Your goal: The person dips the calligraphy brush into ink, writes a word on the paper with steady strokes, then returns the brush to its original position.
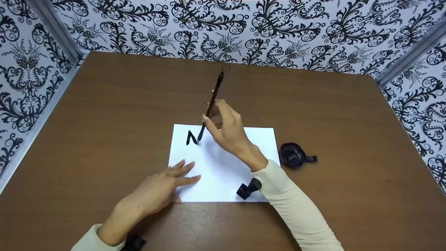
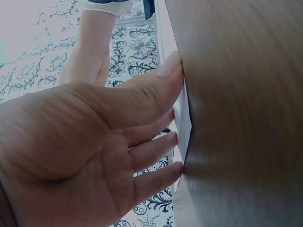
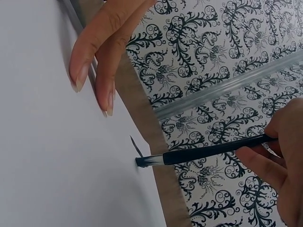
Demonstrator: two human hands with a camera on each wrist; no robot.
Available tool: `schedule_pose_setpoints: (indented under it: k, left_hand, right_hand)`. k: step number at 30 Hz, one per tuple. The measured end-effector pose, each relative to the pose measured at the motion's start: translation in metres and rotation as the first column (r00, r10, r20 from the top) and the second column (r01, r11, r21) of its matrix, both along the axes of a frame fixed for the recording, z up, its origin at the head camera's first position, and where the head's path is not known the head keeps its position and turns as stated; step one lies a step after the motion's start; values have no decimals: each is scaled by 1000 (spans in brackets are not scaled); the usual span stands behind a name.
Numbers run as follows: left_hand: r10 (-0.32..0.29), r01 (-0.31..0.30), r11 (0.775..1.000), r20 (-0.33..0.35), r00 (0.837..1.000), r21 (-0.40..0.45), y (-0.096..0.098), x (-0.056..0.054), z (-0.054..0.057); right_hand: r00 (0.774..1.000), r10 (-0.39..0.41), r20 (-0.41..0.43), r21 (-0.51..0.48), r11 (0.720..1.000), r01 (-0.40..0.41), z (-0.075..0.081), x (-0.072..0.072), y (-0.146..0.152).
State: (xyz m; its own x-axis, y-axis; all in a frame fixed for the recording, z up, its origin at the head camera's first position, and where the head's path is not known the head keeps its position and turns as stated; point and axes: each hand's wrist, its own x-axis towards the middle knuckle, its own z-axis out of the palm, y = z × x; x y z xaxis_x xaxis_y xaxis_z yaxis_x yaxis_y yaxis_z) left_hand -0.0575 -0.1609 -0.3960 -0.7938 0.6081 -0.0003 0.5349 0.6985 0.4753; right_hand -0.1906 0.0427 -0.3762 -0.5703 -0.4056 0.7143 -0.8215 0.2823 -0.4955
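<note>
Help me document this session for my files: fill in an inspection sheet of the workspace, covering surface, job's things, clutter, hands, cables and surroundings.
Surface: brown wood-look table.
Job's things: white paper on the table, black strokes towards its far left corner; brush, bristles down at the strokes; small black dish right of the paper.
Clutter: nothing seen.
Left hand: fingers spread on the paper's near left part.
Right hand: fingers pinch the brush.
Cables: nothing seen.
Surroundings: black-and-white scroll-patterned walls, grey corner strips.
</note>
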Motion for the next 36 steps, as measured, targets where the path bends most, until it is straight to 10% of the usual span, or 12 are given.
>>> schedule_pose_setpoints:
  k: [36]
  left_hand:
    - [-17,17,1000,-1,1000,5,-1,0,-1]
  right_hand:
    - [1000,3,5,-57,998,-3,-3,-4,1]
